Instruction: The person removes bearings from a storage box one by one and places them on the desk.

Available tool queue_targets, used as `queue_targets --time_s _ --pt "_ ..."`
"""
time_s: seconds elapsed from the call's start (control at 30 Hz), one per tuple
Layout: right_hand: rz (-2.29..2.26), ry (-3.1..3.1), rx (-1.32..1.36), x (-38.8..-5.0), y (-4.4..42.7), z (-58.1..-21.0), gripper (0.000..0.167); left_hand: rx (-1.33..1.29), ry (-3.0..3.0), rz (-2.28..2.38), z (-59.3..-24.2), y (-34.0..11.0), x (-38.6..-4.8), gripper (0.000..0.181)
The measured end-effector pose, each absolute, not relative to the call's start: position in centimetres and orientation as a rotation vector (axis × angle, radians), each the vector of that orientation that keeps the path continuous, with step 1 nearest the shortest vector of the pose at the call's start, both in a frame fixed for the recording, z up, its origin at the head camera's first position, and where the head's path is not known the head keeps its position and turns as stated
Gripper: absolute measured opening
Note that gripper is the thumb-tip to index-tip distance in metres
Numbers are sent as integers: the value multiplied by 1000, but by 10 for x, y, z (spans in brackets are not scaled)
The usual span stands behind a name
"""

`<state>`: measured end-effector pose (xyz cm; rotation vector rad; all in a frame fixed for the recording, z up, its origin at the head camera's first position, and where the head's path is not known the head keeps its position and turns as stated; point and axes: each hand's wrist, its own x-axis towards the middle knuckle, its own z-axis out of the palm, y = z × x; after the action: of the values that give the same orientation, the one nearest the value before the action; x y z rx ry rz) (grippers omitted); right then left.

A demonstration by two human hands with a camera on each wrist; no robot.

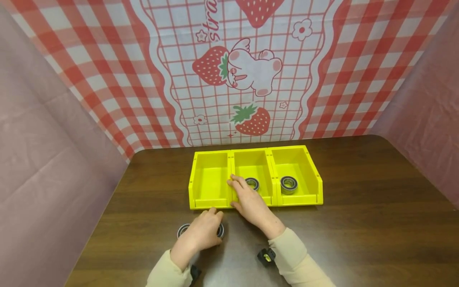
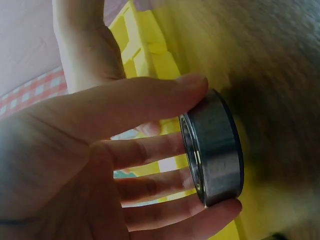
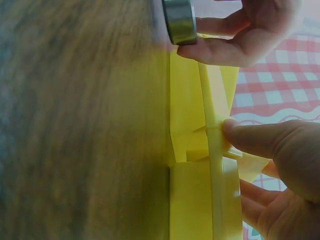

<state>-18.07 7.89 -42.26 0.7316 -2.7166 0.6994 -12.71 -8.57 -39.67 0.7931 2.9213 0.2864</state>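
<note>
My left hand (image 1: 202, 231) is over the table in front of the left bin, palm down. Its thumb and fingertips pinch a metal bearing (image 2: 217, 150) by its outer rim. Another curved ring edge (image 1: 182, 229) shows at that hand's left side; the rest is hidden beneath the hand. My right hand (image 1: 251, 203) grips the yellow bins (image 3: 192, 195) near the divider between the left and middle compartments, thumb at the front and fingers over the wall. One bearing (image 1: 252, 183) lies in the middle compartment, partly behind the right hand, and another bearing (image 1: 288, 185) in the right one.
The three joined bins stand toward the back of the brown wooden table (image 1: 365, 199). Behind it hangs a red-and-white checked cloth (image 1: 122, 71) with strawberries. Pink cloth (image 1: 46, 139) hangs at both sides. A dark strapped device (image 1: 266, 257) is at my right wrist.
</note>
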Motion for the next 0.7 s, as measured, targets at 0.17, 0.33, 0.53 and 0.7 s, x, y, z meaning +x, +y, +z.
queue_targets --time_s 0.17,0.33,0.53,0.7 --pt "716 -2722 735 -180 79 -423 58 740 2928 271 -402 -85 -126 41" --pt "724 -2724 727 -181 80 -424 58 724 2938 262 -403 -84 -126 41" --pt "729 -2710 746 -180 82 -424 58 708 2951 212 -402 -82 -124 42" --pt "720 -2715 757 -180 83 -425 58 694 2963 164 -401 -81 -122 44"
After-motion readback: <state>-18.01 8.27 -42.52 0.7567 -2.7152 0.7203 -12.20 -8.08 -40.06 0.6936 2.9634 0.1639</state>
